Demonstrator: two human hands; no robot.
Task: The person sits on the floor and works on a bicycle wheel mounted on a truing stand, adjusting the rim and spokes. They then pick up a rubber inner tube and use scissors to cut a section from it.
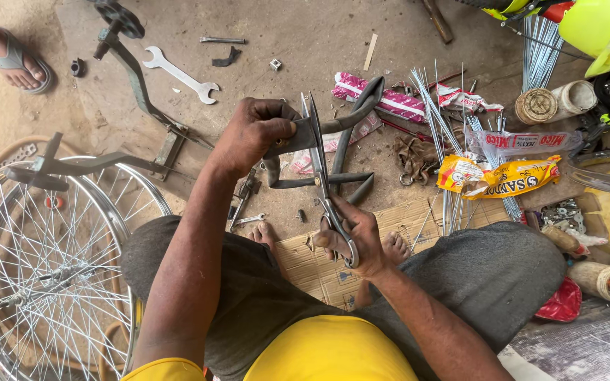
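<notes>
Rubber tube (351, 116) sits mid-air over your knees, limp and light, likely to flop and slip off the blades. Your left hand (252, 134) is clamped on it near the cut: keep it taut there. Right hand (354, 236) is closed around the scissors (326, 187) handles. Spokes (435, 113) and wrench (181, 74) lie on the floor beyond.

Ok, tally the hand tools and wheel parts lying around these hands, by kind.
Scissors, in the right hand: 1
Rubber inner tube, pinched by the left hand: 1
Open-ended spanner: 1
Spoked wheel rim: 1
Loose spoke bundles: 2, the second at
Total: 6
</notes>
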